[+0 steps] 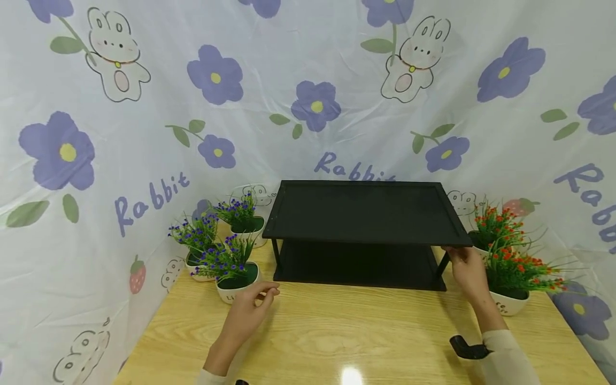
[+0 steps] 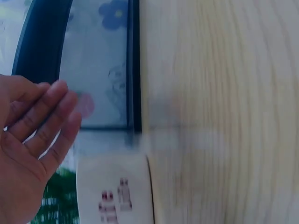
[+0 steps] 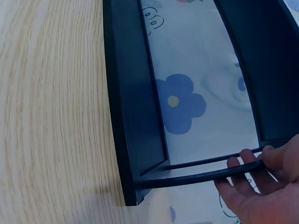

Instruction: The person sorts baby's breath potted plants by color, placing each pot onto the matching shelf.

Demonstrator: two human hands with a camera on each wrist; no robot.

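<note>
A black two-tier shelf (image 1: 366, 211) stands on the wooden table, its upper board above a lower board joined by thin posts. My right hand (image 1: 468, 272) grips its right end just under the upper board. Seen from the right wrist, the fingers of that hand (image 3: 261, 186) curl round a thin black post (image 3: 201, 178). My left hand (image 1: 247, 310) hovers by the shelf's front left corner, holding nothing. Next to it is a white pot (image 1: 230, 291) of purple flowers. In the left wrist view, the loosely bent fingers (image 2: 53, 116) appear apart from the shelf.
Further purple-flowered pots (image 1: 246, 222) stand left of the shelf. Pots with red-orange flowers (image 1: 512, 302) stand close to its right end, beside my right wrist. A printed rabbit-and-flower cloth (image 1: 269, 96) hangs behind the wooden table (image 1: 337, 331).
</note>
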